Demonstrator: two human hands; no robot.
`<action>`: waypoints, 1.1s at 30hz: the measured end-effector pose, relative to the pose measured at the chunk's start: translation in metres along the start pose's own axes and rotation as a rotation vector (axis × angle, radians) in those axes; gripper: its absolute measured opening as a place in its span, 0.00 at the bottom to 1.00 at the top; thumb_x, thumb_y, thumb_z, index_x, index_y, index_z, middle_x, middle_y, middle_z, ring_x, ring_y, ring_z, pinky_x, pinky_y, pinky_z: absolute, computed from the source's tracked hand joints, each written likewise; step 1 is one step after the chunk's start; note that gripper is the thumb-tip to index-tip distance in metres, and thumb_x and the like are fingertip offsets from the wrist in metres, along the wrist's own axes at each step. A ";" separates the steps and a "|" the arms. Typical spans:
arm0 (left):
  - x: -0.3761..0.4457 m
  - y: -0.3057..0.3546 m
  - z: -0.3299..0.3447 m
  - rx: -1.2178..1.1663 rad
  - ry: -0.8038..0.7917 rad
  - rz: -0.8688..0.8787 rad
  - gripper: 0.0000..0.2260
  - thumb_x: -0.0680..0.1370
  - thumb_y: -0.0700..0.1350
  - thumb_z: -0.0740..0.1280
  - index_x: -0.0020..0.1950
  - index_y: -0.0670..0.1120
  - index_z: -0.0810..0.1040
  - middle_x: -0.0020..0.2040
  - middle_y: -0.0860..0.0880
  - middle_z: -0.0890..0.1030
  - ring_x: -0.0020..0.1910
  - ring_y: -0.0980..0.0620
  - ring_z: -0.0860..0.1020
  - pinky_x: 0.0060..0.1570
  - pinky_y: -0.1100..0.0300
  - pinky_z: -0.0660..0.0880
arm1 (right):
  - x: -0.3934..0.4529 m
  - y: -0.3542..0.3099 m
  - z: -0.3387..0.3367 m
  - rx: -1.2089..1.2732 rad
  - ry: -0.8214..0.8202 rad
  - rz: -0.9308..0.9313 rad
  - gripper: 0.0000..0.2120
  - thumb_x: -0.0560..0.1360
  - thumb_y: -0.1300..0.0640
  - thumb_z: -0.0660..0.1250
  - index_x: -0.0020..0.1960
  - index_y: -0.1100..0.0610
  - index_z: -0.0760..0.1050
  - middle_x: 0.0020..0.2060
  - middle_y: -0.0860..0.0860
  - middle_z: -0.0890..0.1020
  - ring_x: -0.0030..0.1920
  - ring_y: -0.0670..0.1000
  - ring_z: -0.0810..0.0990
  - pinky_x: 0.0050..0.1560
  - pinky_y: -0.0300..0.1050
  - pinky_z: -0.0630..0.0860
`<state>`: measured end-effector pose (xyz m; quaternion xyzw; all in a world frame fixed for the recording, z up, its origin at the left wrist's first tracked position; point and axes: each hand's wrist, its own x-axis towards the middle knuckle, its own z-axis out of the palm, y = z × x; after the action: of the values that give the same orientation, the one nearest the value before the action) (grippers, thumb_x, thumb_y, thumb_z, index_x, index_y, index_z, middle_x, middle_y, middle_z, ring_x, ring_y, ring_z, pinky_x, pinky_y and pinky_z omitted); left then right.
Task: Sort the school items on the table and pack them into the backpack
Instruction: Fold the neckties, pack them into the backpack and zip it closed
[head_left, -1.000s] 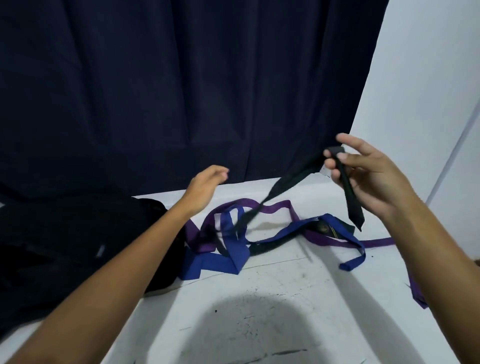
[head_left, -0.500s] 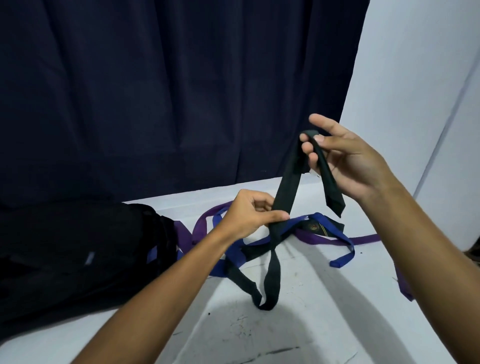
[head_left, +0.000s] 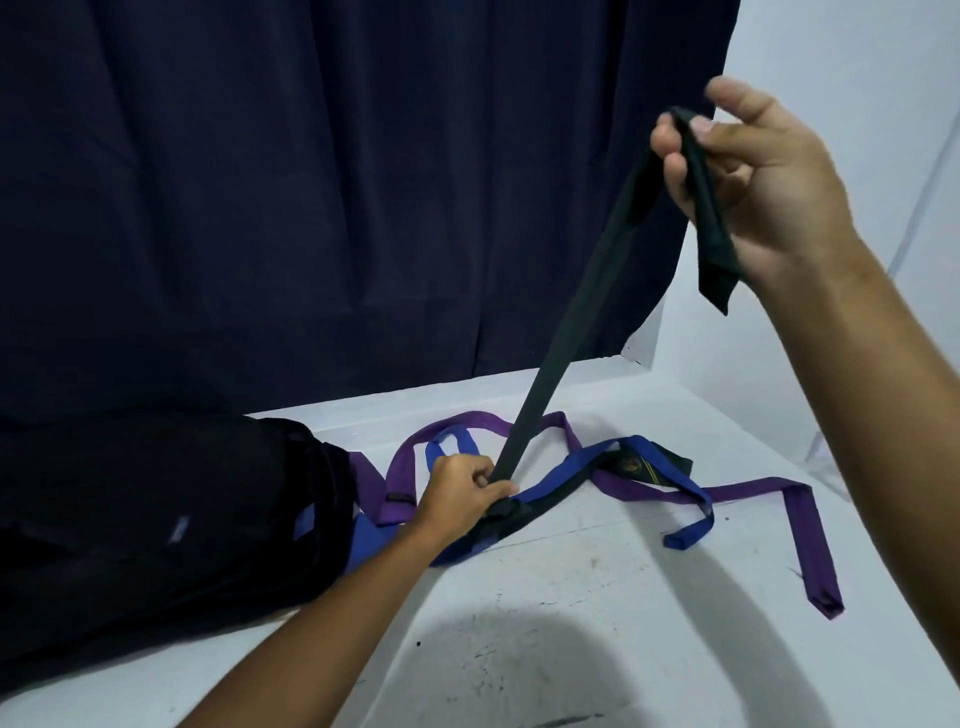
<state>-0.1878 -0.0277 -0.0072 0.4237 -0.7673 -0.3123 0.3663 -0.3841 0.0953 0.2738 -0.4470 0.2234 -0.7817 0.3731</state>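
Observation:
A black tie (head_left: 566, 338) stretches taut between my hands. My right hand (head_left: 753, 176) holds its narrow end high up, with the pointed tip hanging below my palm. My left hand (head_left: 457, 493) grips the same tie low down, just above the table, where it meets a tangle of ties. A blue tie (head_left: 670, 478) and a purple tie (head_left: 800, 514) lie looped on the white table (head_left: 571, 623). The black backpack (head_left: 156, 519) lies on its side at the left, touching the ties.
A dark blue curtain (head_left: 311, 182) hangs behind the table. A white wall (head_left: 857, 78) closes the right side. The table's near part carries scuff marks and my shadow.
My right hand has risen higher with the tie's end. My left hand has slid down the black tie to the table, pulling it straight; the slack loop is gone.

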 end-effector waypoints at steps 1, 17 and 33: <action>0.003 -0.001 0.000 0.064 -0.006 -0.019 0.20 0.69 0.46 0.78 0.26 0.50 0.68 0.24 0.55 0.68 0.24 0.55 0.66 0.29 0.55 0.71 | -0.001 0.004 0.002 -0.023 0.000 0.029 0.11 0.77 0.71 0.60 0.56 0.59 0.70 0.39 0.57 0.84 0.43 0.53 0.85 0.42 0.40 0.79; 0.041 0.132 -0.048 -0.638 0.081 0.195 0.05 0.77 0.34 0.68 0.49 0.41 0.82 0.38 0.48 0.85 0.39 0.53 0.84 0.37 0.59 0.80 | -0.044 0.082 -0.011 -0.028 -0.039 0.493 0.24 0.74 0.75 0.61 0.67 0.61 0.66 0.43 0.65 0.84 0.43 0.61 0.85 0.39 0.49 0.83; 0.027 0.125 -0.031 -0.719 0.003 0.020 0.07 0.79 0.37 0.66 0.52 0.34 0.80 0.43 0.38 0.84 0.41 0.37 0.84 0.35 0.52 0.81 | -0.037 0.113 -0.011 -0.108 0.147 0.270 0.25 0.75 0.76 0.61 0.69 0.59 0.65 0.48 0.66 0.82 0.47 0.61 0.85 0.50 0.51 0.82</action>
<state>-0.2247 -0.0014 0.1166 0.2609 -0.6118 -0.5581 0.4962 -0.3388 0.0544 0.1713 -0.3739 0.3497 -0.7419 0.4330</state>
